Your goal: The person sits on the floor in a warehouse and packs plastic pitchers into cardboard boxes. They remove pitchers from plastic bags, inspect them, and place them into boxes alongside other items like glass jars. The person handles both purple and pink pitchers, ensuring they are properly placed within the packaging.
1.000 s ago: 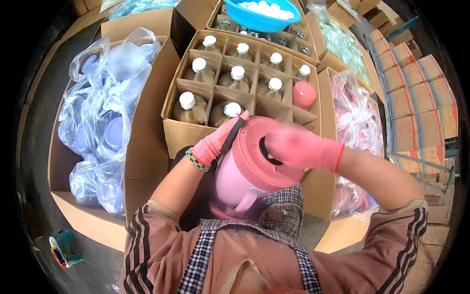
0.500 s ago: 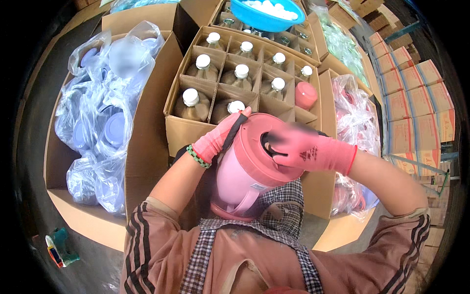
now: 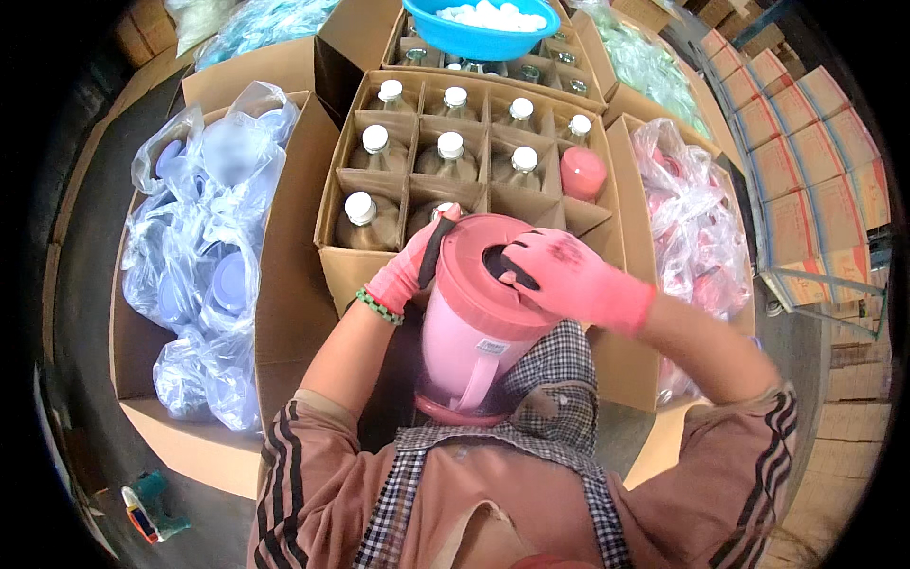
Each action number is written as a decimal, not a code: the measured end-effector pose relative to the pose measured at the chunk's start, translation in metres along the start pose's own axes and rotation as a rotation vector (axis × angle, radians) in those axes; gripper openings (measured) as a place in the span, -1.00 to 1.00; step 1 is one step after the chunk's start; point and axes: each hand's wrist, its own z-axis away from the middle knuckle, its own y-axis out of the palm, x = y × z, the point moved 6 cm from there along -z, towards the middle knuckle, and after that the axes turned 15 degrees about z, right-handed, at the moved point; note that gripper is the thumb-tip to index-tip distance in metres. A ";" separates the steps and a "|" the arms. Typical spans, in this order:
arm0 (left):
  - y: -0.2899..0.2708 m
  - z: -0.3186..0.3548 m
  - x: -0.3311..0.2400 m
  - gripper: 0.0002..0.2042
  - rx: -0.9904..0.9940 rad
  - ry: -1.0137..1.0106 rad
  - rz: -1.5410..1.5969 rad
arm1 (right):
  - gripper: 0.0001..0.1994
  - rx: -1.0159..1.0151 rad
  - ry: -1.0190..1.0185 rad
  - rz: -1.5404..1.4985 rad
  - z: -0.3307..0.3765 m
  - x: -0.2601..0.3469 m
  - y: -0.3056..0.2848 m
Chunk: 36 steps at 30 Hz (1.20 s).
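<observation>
Smooth pink plastic jug (image 3: 450,337), matt cloth gloves (image 3: 588,284)
Beyond the jug, smooth glassy bottles (image 3: 368,228) in a matt cardboard box (image 3: 353,270); left of it, shiny crinkled plastic bags (image 3: 194,266); beside it, cloth apron (image 3: 550,412).

You cannot read any word or number here. On your pink jug (image 3: 450,346), 1 small white label (image 3: 492,347) sits near the upper end of the handle (image 3: 482,381), its print too small. The glove on your right hand (image 3: 576,277) carries 1 dark red mark (image 3: 566,250), not legible. The stacked cartons (image 3: 789,228) bear reddish printing, also unreadable.
</observation>
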 end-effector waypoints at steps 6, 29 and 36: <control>-0.014 -0.003 -0.006 -0.53 -0.125 0.165 -0.174 | -0.73 0.168 0.646 -0.868 0.120 0.069 0.037; -0.035 0.084 0.097 -0.52 -0.405 -0.013 -0.909 | -0.55 -0.661 0.777 -1.769 0.226 0.030 0.053; 0.061 0.178 -0.061 -0.81 -0.663 1.336 -0.585 | -0.50 -0.540 0.534 -1.884 0.223 0.051 0.066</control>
